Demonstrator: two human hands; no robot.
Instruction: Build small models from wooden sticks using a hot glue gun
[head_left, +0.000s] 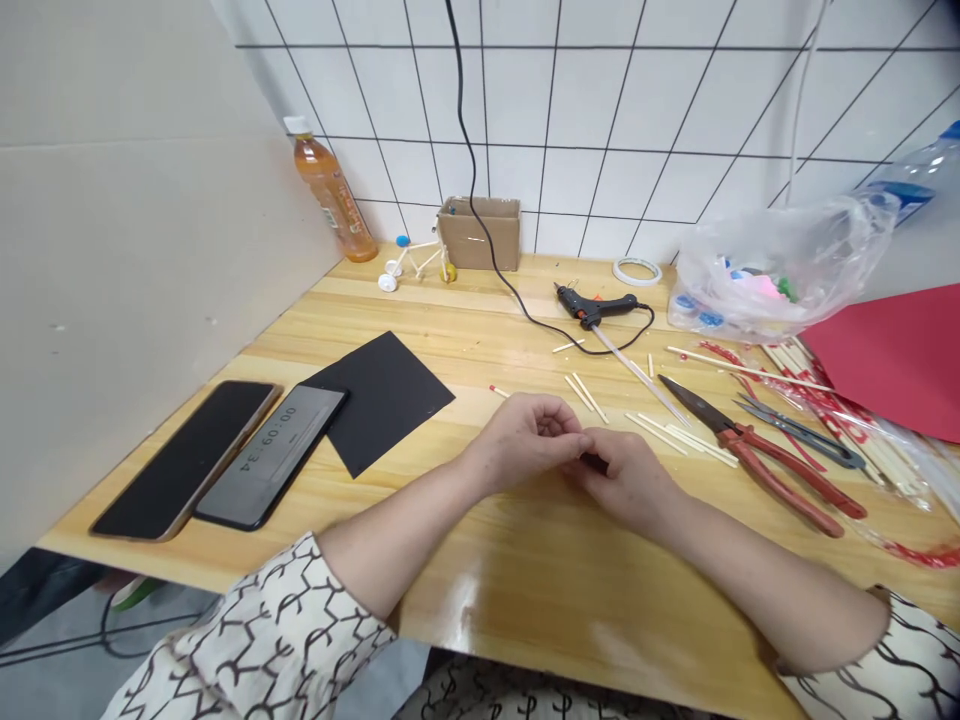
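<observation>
Above the middle of the pale wooden worktop point(525, 590), between its back and near edges, the right hand point(630, 482) pinches a small dark piece point(595, 462) between thumb and fingers. The left hand point(529, 440) meets it, fingers curled; whether these grip it, I cannot tell. The piece is mostly covered, so its long axis and direction cannot be told.

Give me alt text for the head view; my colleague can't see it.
The left hand and right hand meet over a wooden table, the right holding a small dark piece, mostly hidden. A black sheet and two phones lie to the left; beyond and right are pale sticks, a glue gun and a red-handled tool.
</observation>
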